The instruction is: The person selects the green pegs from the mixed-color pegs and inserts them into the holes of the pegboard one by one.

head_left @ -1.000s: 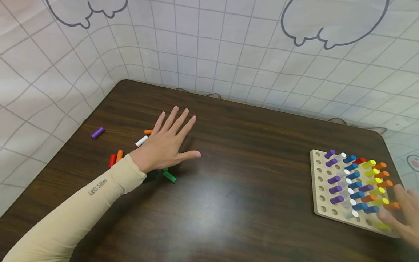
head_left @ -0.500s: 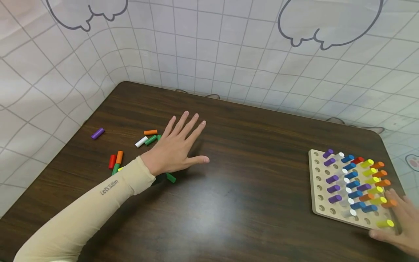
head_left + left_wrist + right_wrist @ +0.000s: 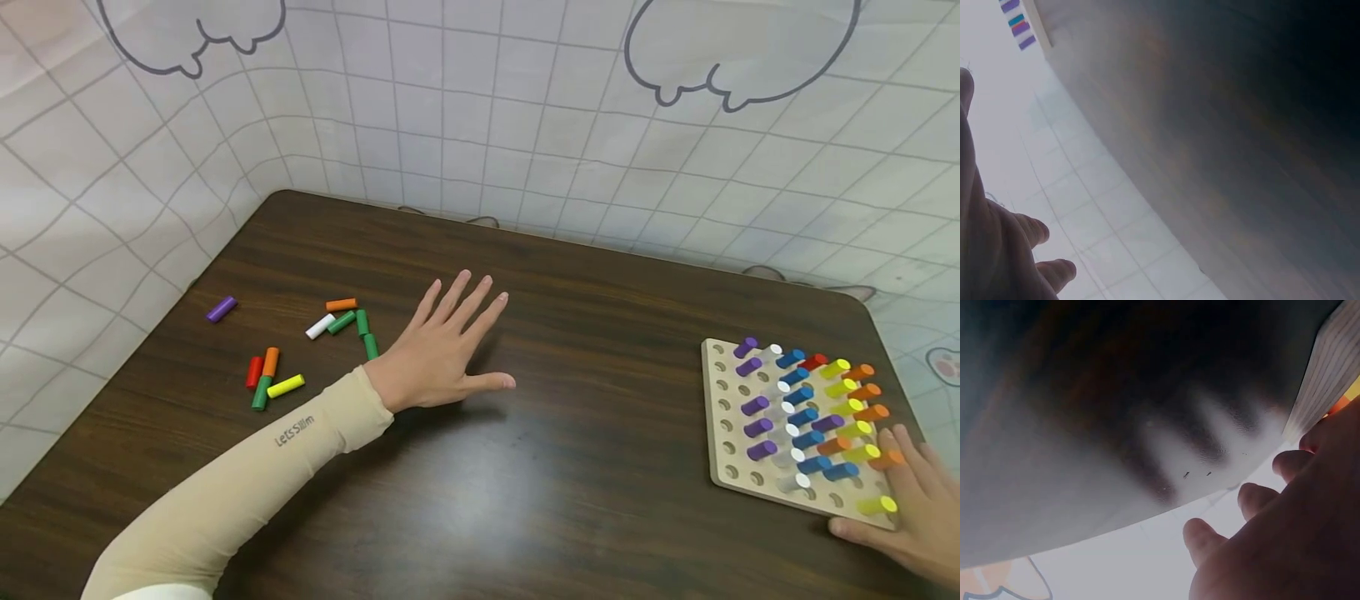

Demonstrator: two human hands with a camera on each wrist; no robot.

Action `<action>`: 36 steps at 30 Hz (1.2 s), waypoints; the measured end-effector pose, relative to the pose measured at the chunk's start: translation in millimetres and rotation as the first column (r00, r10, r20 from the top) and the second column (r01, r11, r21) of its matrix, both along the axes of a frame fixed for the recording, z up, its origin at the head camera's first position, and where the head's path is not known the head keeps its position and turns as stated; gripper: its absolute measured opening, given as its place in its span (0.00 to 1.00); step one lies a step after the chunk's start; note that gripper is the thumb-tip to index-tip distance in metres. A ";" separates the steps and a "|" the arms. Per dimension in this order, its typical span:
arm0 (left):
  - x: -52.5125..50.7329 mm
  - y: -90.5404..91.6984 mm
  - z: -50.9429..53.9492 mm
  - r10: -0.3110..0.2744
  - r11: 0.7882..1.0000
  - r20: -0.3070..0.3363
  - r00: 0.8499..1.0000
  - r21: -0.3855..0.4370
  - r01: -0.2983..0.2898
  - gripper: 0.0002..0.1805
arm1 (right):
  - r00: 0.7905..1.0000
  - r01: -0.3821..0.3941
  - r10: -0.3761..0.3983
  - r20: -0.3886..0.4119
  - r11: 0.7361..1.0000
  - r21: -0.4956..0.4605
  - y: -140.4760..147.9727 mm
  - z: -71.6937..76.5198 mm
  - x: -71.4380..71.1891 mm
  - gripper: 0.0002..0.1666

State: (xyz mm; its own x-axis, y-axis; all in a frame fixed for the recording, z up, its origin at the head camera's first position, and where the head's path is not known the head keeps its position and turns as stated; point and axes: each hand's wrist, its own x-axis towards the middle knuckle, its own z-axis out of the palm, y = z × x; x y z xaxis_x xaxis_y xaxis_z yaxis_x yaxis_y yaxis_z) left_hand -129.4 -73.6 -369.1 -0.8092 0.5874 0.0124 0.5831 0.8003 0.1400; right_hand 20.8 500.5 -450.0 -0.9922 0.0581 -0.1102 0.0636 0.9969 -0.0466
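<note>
In the head view my left hand (image 3: 438,358) is spread with straight fingers above the dark table, holding nothing. Left of it, by the sleeve, lie several loose pegs: a green peg (image 3: 371,346), a white peg (image 3: 320,326), a yellow peg (image 3: 286,386) and a red peg (image 3: 255,372) among them. At the right stands a pale wooden pegboard (image 3: 717,442) with many coloured pegs upright in its holes. My right hand (image 3: 926,517) lies at its near right corner, fingers extended along the right side, thumb by the front edge. Whether the fingers press the board is unclear.
The dark wooden table (image 3: 555,400) has rounded far corners. Behind and left of it hangs a white curtain (image 3: 525,117) with a grid pattern. A purple peg (image 3: 221,309) lies apart near the table's left edge. Some holes in the pegboard are bare.
My left hand has moved right and a little nearer, uncovering loose pegs. My right hand has come down to the pegboard's near right corner. The view has shifted slightly.
</note>
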 end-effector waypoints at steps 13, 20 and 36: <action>4.9 46.1 -10.7 -0.075 0.997 0.026 0.997 -0.013 0.076 0.57 | 0.999 -0.037 0.036 0.015 0.997 0.068 -6.9 -3.5 -3.1 0.87; 10.1 76.0 -11.4 -0.118 0.993 0.046 0.992 -0.027 0.119 0.58 | 0.997 -0.075 0.076 -0.004 0.994 0.081 -14.3 0.8 -3.0 0.84; 26.9 134.1 -25.0 -0.186 0.980 0.072 0.980 -0.060 0.190 0.59 | 0.995 -0.079 0.071 0.073 0.991 0.107 -29.4 11.4 -10.5 0.83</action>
